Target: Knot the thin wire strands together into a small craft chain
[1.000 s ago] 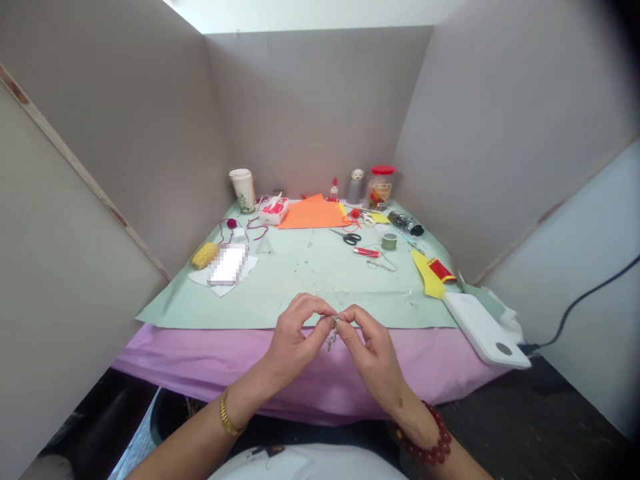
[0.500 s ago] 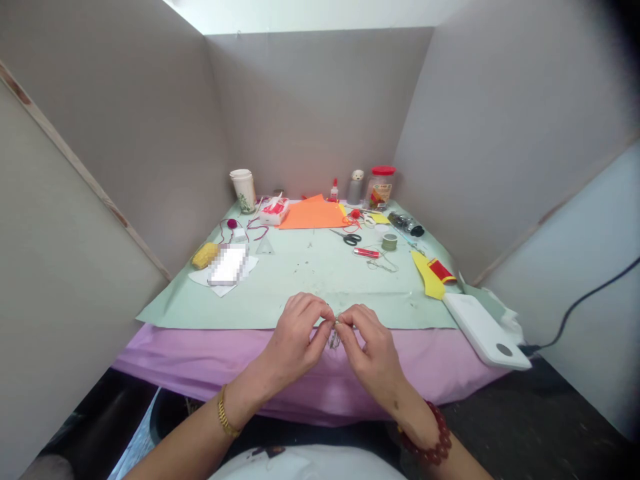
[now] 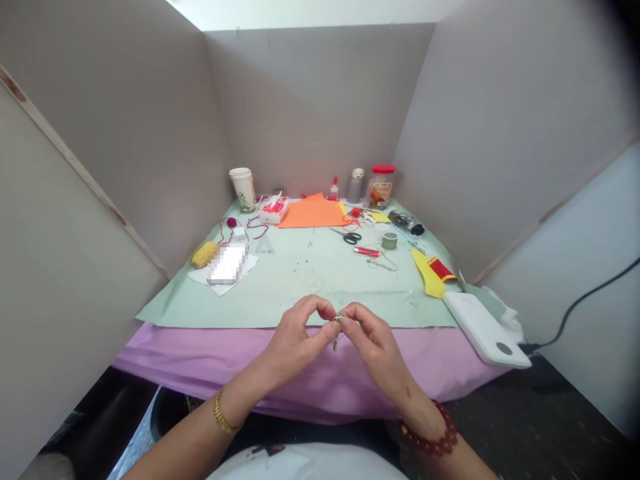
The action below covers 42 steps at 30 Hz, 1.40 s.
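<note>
A small greenish knotted cord piece (image 3: 335, 343) hangs between my hands at the front edge of the table. My left hand (image 3: 299, 337) pinches it from the left with thumb and forefinger. From the right, my right hand (image 3: 373, 340) grips its upper end, the fingertips of both hands nearly touching. Much of the piece is hidden by the fingers. Beyond my hands lie black scissors (image 3: 351, 237), a red utility knife (image 3: 367, 252) and a spool of green cord (image 3: 389, 241), with loose thread beside them.
Orange paper (image 3: 315, 214), a tissue pack (image 3: 274, 209), a white cup (image 3: 243, 189) and a red-lidded jar (image 3: 381, 187) stand or lie at the back. A white device (image 3: 480, 327) with a cable is at the right edge, and a yellow sponge-like item (image 3: 205, 255) at the left.
My left thumb and forefinger have shifted and spread into a wider arch. The right fingers have turned slightly, and the cord piece hangs in a narrower shape.
</note>
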Each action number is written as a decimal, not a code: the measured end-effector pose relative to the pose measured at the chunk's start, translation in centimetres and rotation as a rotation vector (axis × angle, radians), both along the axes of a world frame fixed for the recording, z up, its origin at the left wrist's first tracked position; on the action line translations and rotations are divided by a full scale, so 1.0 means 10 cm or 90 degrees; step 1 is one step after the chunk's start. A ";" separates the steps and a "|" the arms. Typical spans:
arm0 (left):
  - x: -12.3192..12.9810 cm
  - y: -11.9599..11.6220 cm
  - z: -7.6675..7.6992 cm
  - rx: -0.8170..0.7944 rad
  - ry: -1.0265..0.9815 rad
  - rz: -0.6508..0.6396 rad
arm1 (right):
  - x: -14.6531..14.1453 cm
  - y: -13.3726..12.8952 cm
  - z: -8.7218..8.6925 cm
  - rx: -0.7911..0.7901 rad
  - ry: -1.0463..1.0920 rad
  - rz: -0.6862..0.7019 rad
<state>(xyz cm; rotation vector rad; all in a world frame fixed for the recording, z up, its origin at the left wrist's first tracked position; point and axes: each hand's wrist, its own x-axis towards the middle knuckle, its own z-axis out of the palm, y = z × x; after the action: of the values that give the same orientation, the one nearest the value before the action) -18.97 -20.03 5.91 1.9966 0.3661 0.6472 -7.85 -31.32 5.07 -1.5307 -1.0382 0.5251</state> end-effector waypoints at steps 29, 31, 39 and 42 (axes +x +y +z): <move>0.09 0.08 -0.09 -0.306 0.092 -0.036 | 0.07 0.07 -0.05 0.128 -0.524 -0.047; 0.08 0.08 -0.08 -0.304 0.098 -0.041 | 0.08 0.07 -0.04 0.121 -0.529 -0.042; 0.09 0.10 -0.07 -0.295 0.130 -0.047 | 0.10 0.06 -0.03 0.070 -0.590 -0.005; 0.09 0.10 -0.08 -0.295 0.132 -0.054 | 0.10 0.07 -0.03 0.065 -0.575 0.008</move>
<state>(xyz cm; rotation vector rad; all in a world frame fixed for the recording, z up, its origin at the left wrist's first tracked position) -18.02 -19.02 5.11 1.6246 0.5034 0.2681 -6.87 -30.67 4.81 -1.6899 -1.7150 -0.2634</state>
